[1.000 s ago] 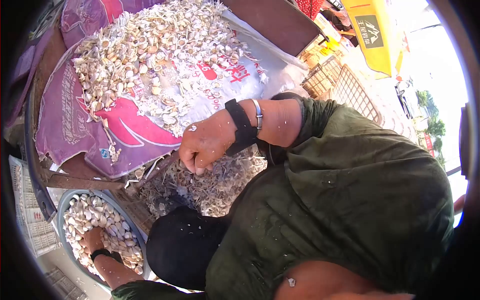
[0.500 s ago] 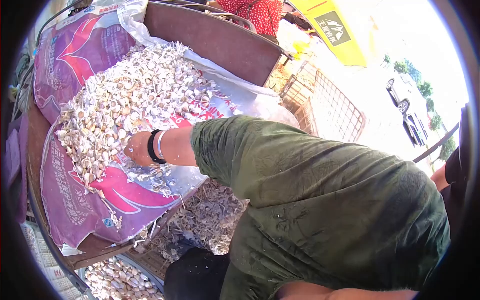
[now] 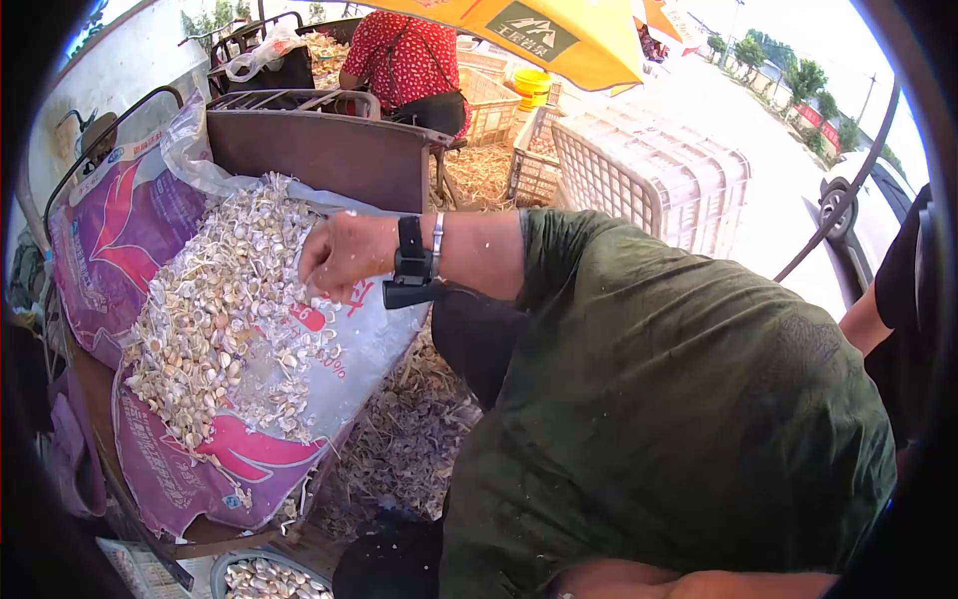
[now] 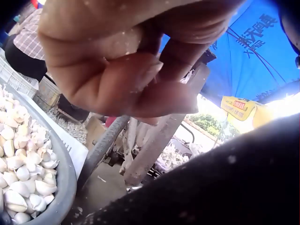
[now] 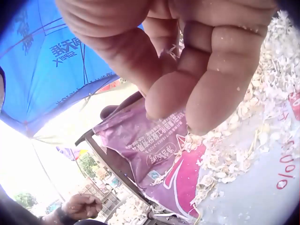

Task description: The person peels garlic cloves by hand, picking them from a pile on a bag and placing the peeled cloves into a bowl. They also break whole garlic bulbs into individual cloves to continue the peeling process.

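My right hand (image 3: 349, 255) hovers at the right side of a pile of garlic cloves and skins (image 3: 225, 299), its fingers bent downward. In the right wrist view its curled fingers (image 5: 211, 89) have pale scraps between them; whether they are held cannot be told. The pile lies on purple and white sacks (image 3: 90, 270). In the left wrist view my left hand (image 4: 126, 70) is curled beside a grey tub (image 4: 69, 183) of cloves (image 4: 21, 173), with nothing visible in it. The right wrist view also shows this left hand (image 5: 83, 206), away from the sack.
A brown metal panel (image 3: 319, 160) borders the sacks at the back. Dry skins (image 3: 409, 429) cover the area below their right edge. Plastic crates (image 3: 649, 180) stand beyond my right arm. A person in red (image 3: 409, 70) sits past the panel, under a yellow umbrella (image 3: 559, 40).
My right hand went left into the pile, then back to its upper right side. My left hand, in the tub a second ago, has left the head view, which has tilted up.
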The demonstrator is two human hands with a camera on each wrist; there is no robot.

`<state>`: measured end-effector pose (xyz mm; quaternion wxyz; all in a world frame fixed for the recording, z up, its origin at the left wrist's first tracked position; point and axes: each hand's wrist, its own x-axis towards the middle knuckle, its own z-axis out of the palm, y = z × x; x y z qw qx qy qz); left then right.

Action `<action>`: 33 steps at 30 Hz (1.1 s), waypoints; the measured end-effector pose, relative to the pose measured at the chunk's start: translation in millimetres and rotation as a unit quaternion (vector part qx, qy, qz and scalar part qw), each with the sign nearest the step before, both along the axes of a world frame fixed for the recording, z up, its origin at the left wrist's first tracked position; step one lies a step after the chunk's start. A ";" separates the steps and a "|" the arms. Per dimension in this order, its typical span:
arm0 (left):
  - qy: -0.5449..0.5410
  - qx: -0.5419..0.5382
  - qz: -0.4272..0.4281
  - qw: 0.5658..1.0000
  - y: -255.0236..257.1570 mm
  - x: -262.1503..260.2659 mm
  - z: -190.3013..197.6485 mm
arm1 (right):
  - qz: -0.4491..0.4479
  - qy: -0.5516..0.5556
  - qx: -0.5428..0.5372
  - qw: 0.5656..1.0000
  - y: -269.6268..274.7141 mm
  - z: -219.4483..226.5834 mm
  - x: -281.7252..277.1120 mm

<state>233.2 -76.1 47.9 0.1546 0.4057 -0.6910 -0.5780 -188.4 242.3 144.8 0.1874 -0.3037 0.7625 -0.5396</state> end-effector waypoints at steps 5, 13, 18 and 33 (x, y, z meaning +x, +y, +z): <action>-0.031 0.020 -0.143 0.989 45.6 -45.7 74.0 | -0.197 -0.050 -0.339 0.919 121.0 68.5 -72.9; 0.134 0.113 -0.259 0.950 147.1 -170.2 74.3 | 0.132 -0.017 -0.046 0.990 15.3 13.0 76.8; 0.098 0.102 -0.325 0.935 148.6 -203.3 52.2 | 0.219 0.249 -0.033 0.943 -20.5 -30.3 80.5; 0.091 0.199 -0.258 0.941 110.8 -238.1 -0.7 | 0.325 0.237 -0.033 0.915 -63.7 -68.9 45.4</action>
